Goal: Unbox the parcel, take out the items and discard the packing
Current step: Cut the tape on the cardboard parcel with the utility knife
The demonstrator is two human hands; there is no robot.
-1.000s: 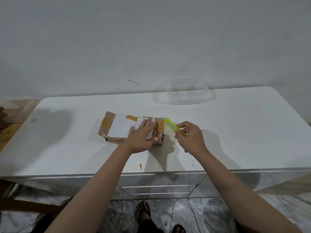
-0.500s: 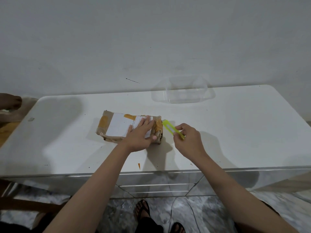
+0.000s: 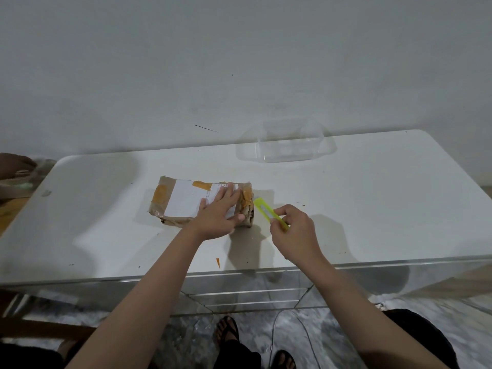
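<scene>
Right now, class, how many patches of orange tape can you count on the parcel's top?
3: one at the parcel's left end, one along the label's top edge, one at the right end beside the left hand. More may be hidden underneath.

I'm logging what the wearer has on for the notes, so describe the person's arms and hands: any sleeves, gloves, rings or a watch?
Both forearms are bare from the bottom edge of the view to the wrist, with no sleeves showing. The left hand and right hand wear no gloves, and no watch, bracelet or ring is visible on either. No markings show on the arms.
</scene>
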